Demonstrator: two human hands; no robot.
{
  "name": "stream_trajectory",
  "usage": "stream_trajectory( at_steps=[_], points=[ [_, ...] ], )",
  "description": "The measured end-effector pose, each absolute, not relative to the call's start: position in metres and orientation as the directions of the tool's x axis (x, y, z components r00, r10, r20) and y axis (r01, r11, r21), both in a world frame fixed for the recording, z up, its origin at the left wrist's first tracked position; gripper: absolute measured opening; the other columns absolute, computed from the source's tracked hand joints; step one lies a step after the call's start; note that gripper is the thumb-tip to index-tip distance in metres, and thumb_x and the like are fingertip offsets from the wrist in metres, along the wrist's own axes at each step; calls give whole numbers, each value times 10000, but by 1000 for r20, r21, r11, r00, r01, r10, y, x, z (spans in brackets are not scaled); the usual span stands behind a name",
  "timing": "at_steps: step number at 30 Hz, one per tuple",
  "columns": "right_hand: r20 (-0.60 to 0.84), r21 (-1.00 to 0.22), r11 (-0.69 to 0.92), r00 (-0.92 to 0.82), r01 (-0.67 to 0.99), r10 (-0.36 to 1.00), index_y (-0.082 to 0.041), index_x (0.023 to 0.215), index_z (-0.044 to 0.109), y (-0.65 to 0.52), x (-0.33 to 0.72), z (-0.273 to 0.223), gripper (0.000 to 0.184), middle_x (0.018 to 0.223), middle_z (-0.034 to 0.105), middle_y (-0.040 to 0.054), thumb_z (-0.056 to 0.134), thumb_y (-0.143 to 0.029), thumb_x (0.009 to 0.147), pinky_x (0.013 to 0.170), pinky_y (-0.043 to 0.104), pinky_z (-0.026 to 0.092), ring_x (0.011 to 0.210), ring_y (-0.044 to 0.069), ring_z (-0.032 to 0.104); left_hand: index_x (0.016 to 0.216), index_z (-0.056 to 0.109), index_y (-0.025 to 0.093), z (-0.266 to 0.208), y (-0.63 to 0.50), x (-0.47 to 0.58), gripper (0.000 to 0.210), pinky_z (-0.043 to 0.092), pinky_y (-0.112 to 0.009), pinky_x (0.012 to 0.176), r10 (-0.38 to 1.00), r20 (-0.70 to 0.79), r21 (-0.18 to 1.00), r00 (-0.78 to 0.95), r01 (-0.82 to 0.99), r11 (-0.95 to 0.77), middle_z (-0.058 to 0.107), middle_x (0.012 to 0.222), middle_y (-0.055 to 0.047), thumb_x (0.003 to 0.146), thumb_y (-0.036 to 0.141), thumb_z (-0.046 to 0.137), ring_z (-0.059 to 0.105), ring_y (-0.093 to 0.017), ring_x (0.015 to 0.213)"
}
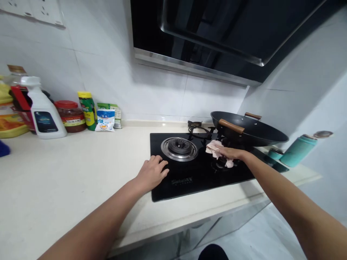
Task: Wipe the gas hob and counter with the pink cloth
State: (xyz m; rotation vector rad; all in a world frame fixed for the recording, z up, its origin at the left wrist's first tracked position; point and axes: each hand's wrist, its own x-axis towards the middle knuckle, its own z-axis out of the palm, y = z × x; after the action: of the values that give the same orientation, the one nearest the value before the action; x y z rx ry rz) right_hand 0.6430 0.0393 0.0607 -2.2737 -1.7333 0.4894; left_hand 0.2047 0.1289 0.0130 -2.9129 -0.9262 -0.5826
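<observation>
Apparently palm-down, right hand [230,152] on cloth [213,146]

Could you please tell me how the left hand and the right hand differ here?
The left hand appears empty, while the right hand lies on a pale pink cloth. The left hand is at the left edge of the gas hob; the right hand is nearer the wok. Both are palm down.

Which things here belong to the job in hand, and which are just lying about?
In use:
Cloth, under the right hand
Hob, with the left hand at its left edge

Lying about:
Wok
Spray bottle
Jar
Green canister
White packet
Teal flask
</observation>
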Motion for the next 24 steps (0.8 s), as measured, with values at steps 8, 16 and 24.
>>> stream_trajectory(
  at_steps=[8,16,24],
  points=[
    [-214,-343,-165,94,925,972,-288,1552,395,-14,680,62,942,1614,340,67,672,-643,724,1228,444,208,1495,341,271,1244,654,176,16,129,205,344,483,-441,902,556,354,106,752,558,-823,614,1203,-117,995,336,480,546,-285,1119],
    [-163,-95,-286,269,953,949,-304,1258,656,21,648,73,567,1244,590,63,749,-388,706,955,317,478,1079,254,615,1215,659,208,9,137,207,346,466,-444,882,553,387,112,738,558,-822,605,1185,-108,973,352,457,539,-287,1104],
    [-19,-9,-464,463,886,886,-227,1269,637,75,632,65,608,1303,629,171,545,-663,856,1021,475,428,1235,378,563,1215,655,230,11,138,205,352,454,-454,907,562,379,168,735,543,-823,587,1206,-97,969,402,471,523,-278,1102]
  ],
)
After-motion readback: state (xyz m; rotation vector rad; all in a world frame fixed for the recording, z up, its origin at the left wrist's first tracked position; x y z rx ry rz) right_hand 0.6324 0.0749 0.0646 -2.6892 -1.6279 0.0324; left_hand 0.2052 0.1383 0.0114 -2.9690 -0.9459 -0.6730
